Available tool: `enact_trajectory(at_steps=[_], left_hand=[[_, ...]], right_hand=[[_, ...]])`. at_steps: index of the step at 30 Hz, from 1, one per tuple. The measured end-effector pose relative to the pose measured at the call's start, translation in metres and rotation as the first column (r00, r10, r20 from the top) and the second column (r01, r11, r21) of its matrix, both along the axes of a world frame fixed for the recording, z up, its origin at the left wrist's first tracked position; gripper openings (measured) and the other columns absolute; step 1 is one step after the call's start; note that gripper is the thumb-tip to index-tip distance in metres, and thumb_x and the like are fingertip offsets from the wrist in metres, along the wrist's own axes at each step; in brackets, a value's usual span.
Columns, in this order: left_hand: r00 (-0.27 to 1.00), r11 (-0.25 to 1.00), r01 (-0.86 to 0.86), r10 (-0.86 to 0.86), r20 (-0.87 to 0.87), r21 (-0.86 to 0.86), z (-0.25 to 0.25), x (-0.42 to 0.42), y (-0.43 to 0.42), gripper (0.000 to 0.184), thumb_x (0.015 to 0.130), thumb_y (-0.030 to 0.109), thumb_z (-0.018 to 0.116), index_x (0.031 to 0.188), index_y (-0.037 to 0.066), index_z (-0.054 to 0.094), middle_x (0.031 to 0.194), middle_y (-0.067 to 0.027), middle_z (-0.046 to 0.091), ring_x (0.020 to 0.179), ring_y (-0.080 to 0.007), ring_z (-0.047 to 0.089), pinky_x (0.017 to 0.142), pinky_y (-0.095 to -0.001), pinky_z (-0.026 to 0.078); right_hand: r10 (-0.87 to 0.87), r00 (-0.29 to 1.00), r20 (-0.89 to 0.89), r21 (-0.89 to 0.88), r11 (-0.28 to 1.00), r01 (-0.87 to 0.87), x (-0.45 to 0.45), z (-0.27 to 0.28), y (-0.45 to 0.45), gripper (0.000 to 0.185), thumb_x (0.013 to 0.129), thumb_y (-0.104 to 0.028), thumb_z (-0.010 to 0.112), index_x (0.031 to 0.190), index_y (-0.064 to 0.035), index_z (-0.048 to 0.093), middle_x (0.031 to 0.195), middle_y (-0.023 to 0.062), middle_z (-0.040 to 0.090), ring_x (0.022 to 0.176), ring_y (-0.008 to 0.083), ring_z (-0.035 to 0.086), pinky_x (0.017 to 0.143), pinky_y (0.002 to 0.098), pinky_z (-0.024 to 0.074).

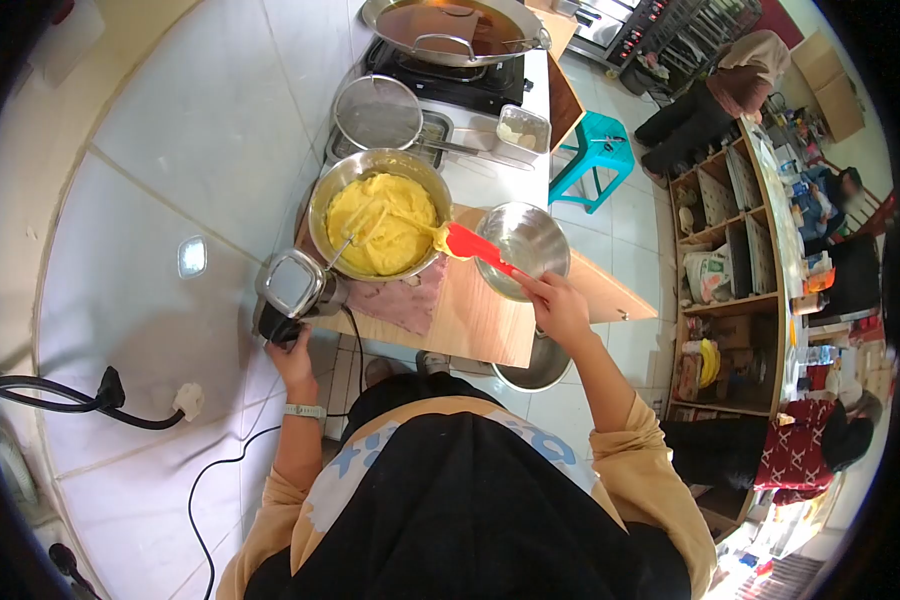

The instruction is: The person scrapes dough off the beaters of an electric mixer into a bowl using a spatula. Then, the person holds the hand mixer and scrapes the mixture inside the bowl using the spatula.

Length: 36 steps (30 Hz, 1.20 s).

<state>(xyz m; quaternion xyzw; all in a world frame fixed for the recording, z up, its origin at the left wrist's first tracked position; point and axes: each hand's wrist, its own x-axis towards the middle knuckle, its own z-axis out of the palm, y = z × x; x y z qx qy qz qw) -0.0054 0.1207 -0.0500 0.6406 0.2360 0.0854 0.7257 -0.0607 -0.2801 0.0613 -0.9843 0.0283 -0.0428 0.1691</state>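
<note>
My left hand [292, 357] is closed on the dark handle of a hand mixer [296, 284], whose beater reaches into a steel bowl [322, 232]. Thick yellow batter [395, 240] fills much of that bowl, and some clings to the beater. In my right hand [560, 308] is a red spatula [480, 248]; its batter-smeared head hangs at the bowl's right rim. Beneath the spatula, a steel pot [558, 238] sits on the wooden board [495, 335]. A pink cloth [415, 303] lies partly under the bowl.
A wide pan of brown liquid [460, 22] sits on a black stove [500, 88] at the back. Near it are a mesh strainer [378, 112] and a clear container [522, 133]. Another steel pot [540, 372] is lower down. A teal stool [600, 155], shelves [727, 330] and other people are on the right.
</note>
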Motion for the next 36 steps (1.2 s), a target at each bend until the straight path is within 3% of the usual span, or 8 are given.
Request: enact_trajectory(at_steps=[4, 7, 12, 16, 19, 23, 29, 36], left_hand=[[1.0, 1.0, -0.012, 0.012, 0.017, -0.011, -0.003, -0.003, 0.005, 0.057, 0.071, 0.0, 0.072, 0.119, 0.003, 0.043, 0.113, -0.0066, 0.054, 0.103, -0.0181, 0.052, 0.092, -0.0312, 0.039], [1.0, 1.0, -0.017, 0.017, 0.02, 0.006, -0.002, -0.005, 0.006, 0.051, 0.072, 0.0, 0.072, 0.116, 0.003, 0.046, 0.11, -0.0072, 0.056, 0.1, -0.0172, 0.054, 0.089, -0.03, 0.04], [0.994, 1.0, -0.03, 0.031, 0.104, -0.008, -0.003, -0.004, 0.006, 0.042, 0.074, 0.001, 0.07, 0.112, 0.002, 0.05, 0.107, -0.0058, 0.059, 0.097, -0.0161, 0.055, 0.086, -0.0282, 0.041], [0.984, 0.999, -0.041, 0.046, 0.172, -0.032, -0.01, 0.002, 0.008, 0.039, 0.077, 0.004, 0.068, 0.112, 0.002, 0.051, 0.108, -0.0055, 0.059, 0.098, -0.0158, 0.054, 0.088, -0.0287, 0.04], [0.982, 0.999, -0.05, 0.053, 0.183, -0.022, 0.007, 0.0, 0.001, 0.036, 0.08, 0.005, 0.066, 0.113, 0.002, 0.051, 0.11, -0.0056, 0.058, 0.099, -0.016, 0.054, 0.089, -0.0295, 0.039], [0.986, 0.999, -0.028, 0.024, 0.163, 0.022, -0.007, 0.0, 0.008, 0.034, 0.082, 0.007, 0.064, 0.113, 0.002, 0.051, 0.11, -0.0055, 0.057, 0.098, -0.0162, 0.053, 0.088, -0.0298, 0.039], [0.997, 0.998, 0.028, -0.031, 0.076, 0.05, 0.002, -0.002, 0.007, 0.028, 0.083, 0.008, 0.062, 0.109, 0.002, 0.054, 0.104, -0.0053, 0.06, 0.095, -0.0161, 0.054, 0.086, -0.03, 0.039], [0.996, 0.996, 0.065, -0.069, 0.063, 0.064, 0.01, -0.004, 0.007, 0.03, 0.084, 0.008, 0.061, 0.112, 0.001, 0.054, 0.108, -0.0056, 0.059, 0.098, -0.0168, 0.053, 0.088, -0.0305, 0.038]], right_hand=[[0.015, 0.999, 0.051, 0.022, 1.0, -0.016, -0.004, 0.015, -0.002, 0.034, 0.085, -0.017, 0.056, 0.114, -0.0337, 0.061, 0.07, 0.0027, 0.05, 0.064, 0.0201, 0.055, 0.055, 0.0333, 0.0454], [0.007, 0.997, 0.076, 0.147, 0.989, -0.019, -0.002, 0.03, -0.003, 0.03, 0.087, -0.014, 0.058, 0.116, -0.0183, 0.061, 0.063, 0.0019, 0.048, 0.055, 0.0158, 0.047, 0.051, 0.0299, 0.0382], [-0.149, 0.971, -0.189, 0.602, 0.764, 0.234, 0.028, 0.024, 0.002, 0.028, 0.09, -0.029, 0.055, 0.106, -0.0083, 0.065, 0.059, 0.0014, 0.054, 0.056, 0.0066, 0.05, 0.051, 0.0262, 0.0403], [-0.09, 0.918, -0.385, 0.717, 0.597, 0.36, 0.068, -0.005, 0.016, 0.033, 0.091, -0.031, 0.053, 0.093, -0.0004, 0.066, 0.057, -0.0021, 0.054, 0.05, 0.0065, 0.047, 0.049, 0.0245, 0.0385], [-0.026, 0.938, -0.346, 0.674, 0.689, 0.268, 0.089, -0.011, 0.029, 0.032, 0.091, -0.029, 0.053, 0.083, -0.0006, 0.065, 0.054, 0.0009, 0.053, 0.046, 0.0078, 0.046, 0.046, 0.0269, 0.0377], [-0.093, 0.972, -0.217, 0.396, 0.902, 0.175, 0.089, -0.016, 0.022, 0.031, 0.083, -0.029, 0.06, 0.078, -0.0004, 0.069, 0.051, 0.011, 0.054, 0.046, 0.0155, 0.052, 0.047, 0.034, 0.0396], [-0.146, 0.88, -0.452, 0.321, 0.894, 0.314, 0.087, 0.041, 0.015, 0.029, 0.076, -0.03, 0.065, 0.077, -0.0016, 0.069, 0.055, 0.0172, 0.057, 0.05, 0.0223, 0.056, 0.053, 0.0362, 0.0437], [-0.137, 0.897, -0.42, 0.253, 0.932, 0.261, 0.082, 0.066, -0.007, 0.029, 0.074, -0.029, 0.064, 0.08, -0.0007, 0.069, 0.058, 0.0172, 0.06, 0.052, 0.0228, 0.058, 0.054, 0.0357, 0.045]])
